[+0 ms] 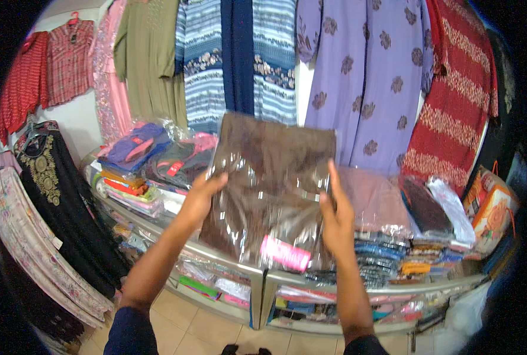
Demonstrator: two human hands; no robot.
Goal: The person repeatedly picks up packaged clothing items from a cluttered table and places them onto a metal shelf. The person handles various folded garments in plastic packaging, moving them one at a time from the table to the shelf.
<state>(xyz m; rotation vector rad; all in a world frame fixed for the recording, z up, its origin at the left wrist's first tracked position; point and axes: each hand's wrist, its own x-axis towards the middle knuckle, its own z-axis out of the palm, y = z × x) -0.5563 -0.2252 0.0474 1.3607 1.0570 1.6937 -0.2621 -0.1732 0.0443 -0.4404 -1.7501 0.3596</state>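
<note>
A folded dark brown garment in a clear plastic bag (268,191) is held up before me, tilted above the display counter. My left hand (201,197) grips its left edge, with the thumb on the front of the plastic. On the opposite edge my right hand (338,217) holds it, fingers along the side and thumb on the front. Low on the bag is a pink label (285,253) bearing writing, blurred. The fingers behind the bag are hidden.
The glass counter (228,257) bears bagged clothes (174,162) on the left, a bagged pink garment (376,199) and folded stacks (378,255) on the right. Dresses (361,80) hang along the wall behind. A black embroidered dress (68,195) hangs at left. Below is a tiled floor (201,326).
</note>
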